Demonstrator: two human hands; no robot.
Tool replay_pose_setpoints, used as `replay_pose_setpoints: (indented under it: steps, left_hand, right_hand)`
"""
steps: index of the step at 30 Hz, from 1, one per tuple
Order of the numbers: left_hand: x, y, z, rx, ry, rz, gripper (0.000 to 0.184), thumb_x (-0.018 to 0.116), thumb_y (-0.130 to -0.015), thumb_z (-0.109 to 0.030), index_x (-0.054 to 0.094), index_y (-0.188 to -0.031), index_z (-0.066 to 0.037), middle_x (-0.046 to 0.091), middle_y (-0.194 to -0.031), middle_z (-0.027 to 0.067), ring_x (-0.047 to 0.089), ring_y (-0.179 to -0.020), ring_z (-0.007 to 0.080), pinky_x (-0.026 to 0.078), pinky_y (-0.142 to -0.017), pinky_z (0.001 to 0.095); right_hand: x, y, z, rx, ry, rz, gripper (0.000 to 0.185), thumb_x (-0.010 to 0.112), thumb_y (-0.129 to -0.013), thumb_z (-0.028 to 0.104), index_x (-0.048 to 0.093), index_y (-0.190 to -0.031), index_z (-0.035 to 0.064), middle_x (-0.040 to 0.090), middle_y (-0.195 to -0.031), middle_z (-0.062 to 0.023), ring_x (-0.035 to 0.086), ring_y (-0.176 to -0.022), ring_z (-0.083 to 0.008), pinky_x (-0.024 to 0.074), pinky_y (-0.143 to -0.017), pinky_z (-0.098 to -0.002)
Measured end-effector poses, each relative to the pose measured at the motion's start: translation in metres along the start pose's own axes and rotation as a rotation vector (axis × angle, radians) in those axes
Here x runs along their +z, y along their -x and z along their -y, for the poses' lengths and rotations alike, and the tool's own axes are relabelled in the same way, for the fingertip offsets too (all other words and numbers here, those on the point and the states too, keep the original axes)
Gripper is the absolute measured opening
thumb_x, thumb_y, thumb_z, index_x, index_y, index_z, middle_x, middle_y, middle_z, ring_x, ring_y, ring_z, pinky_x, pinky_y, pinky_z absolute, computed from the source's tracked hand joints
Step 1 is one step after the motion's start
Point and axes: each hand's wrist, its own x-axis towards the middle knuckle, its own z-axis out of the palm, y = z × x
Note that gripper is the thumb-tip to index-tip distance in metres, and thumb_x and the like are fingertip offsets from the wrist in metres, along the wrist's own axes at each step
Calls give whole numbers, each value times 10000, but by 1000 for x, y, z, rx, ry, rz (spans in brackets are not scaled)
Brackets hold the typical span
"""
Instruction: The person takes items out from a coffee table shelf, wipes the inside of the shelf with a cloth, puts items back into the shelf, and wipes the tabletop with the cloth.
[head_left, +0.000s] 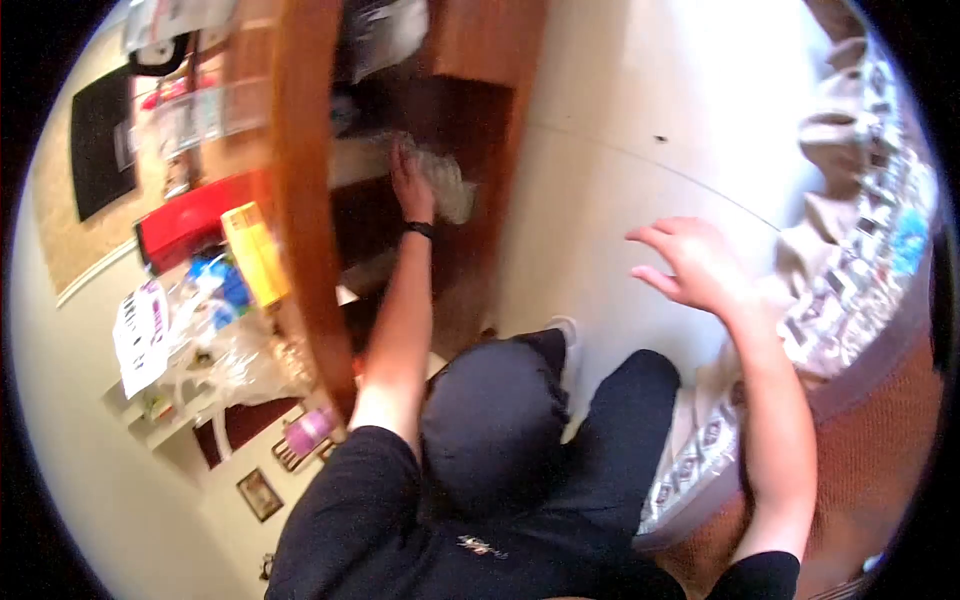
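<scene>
My left hand [412,182], with a black band at the wrist, reaches into a dark wooden cabinet [310,200]. It grips a pale, see-through crinkled plastic package [450,188] at its left side; motion blur and shadow hide what is in it and part of my fingers. My right hand [695,262] is held out over the pale tiled floor [600,170], beside the bed. Its thumb and fingers are apart, with nothing between them.
A bed with a patterned sheet [850,310] runs along the right. Inside the cabinet's upper part sits a whitish plastic bag [390,40]. On the left, a yellow box [254,255], a red box [195,215] and plastic bags [235,360] crowd a surface. My knees are bent close to the cabinet.
</scene>
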Motion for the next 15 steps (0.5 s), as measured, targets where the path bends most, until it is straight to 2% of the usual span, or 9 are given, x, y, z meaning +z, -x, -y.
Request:
replay_pose_setpoints:
  steps: [1, 3, 5, 7, 10, 11, 12, 14, 15]
  left_hand:
    - [7, -13, 37, 243, -568, 219, 437, 422, -1021, -233, 572, -1355, 5, 600, -1389, 173, 552, -1289, 356, 412, -1117, 452]
    - [41, -33, 92, 258, -733, 486, 475, 424, -1065, -311, 546, -1390, 12, 579, -1406, 221, 530, -1284, 408, 396, -1114, 458]
    - [80, -3, 82, -14, -346, 520, 497, 424, -1080, -346, 533, -1404, 14, 570, -1406, 243, 522, -1276, 426, 400, -1100, 466]
    - [101, 33, -23, 316, -562, 380, 479, 421, -1086, -325, 520, -1419, 6, 580, -1392, 234, 537, -1257, 411, 410, -1080, 482]
    - [115, 48, -36, 357, -403, 429, 441, 454, -1069, -270, 518, -1424, -17, 588, -1389, 222, 551, -1249, 405, 424, -1062, 489]
    - [113, 55, -42, 369, -356, 487, 412, 478, -1025, -145, 526, -1420, -37, 610, -1366, 210, 574, -1214, 416, 436, -1059, 484]
    - [110, 59, -47, 366, -358, 480, 412, 478, -1025, -145, 526, -1420, -37, 610, -1366, 210, 574, -1214, 416, 436, -1059, 484]
    - [104, 64, -53, 546, -257, 625, 434, 460, -976, -40, 530, -1405, -37, 636, -1317, 206, 595, -1170, 431, 447, -1055, 475]
    - [99, 64, -58, 526, -221, 670, 440, 431, -954, 26, 543, -1376, -34, 662, -1279, 172, 623, -1159, 376, 448, -1072, 433]
  right_hand:
    - [1, 2, 0, 9, 7, 17, 420, 713, -911, 371, 666, -1225, 96, 711, -991, -161, 691, -956, -359, 554, -869, -479]
    - [3, 3, -1, 4, -14, 4, 407, 726, -896, 376, 674, -1176, 85, 699, -918, -154, 694, -919, -361, 561, -832, -479]
    - [5, 5, -5, 7, 2, -10, 380, 722, -899, 371, 674, -1164, 104, 690, -911, -139, 691, -906, -352, 558, -827, -475]
    - [-1, 4, -4, 34, 19, 42, 387, 713, -908, 368, 670, -1187, 104, 689, -920, -133, 682, -910, -352, 550, -822, -476]
    - [-2, 0, -4, 33, 25, 71, 394, 703, -919, 365, 664, -1213, 106, 683, -924, -125, 670, -914, -352, 540, -817, -476]
    - [0, 3, -4, 35, 16, 59, 395, 702, -919, 363, 662, -1217, 107, 679, -919, -123, 668, -914, -352, 538, -816, -475]
    - [1, 3, -5, 29, 18, 62, 395, 702, -919, 363, 662, -1217, 107, 679, -919, -123, 668, -914, -352, 538, -816, -475]
    - [3, 3, -7, 27, -4, 69, 401, 700, -922, 367, 659, -1226, 108, 676, -913, -128, 666, -918, -354, 535, -817, -475]
    - [3, 3, -4, 18, -11, 74, 401, 700, -922, 367, 659, -1226, 108, 676, -913, -128, 666, -918, -354, 535, -817, -475]
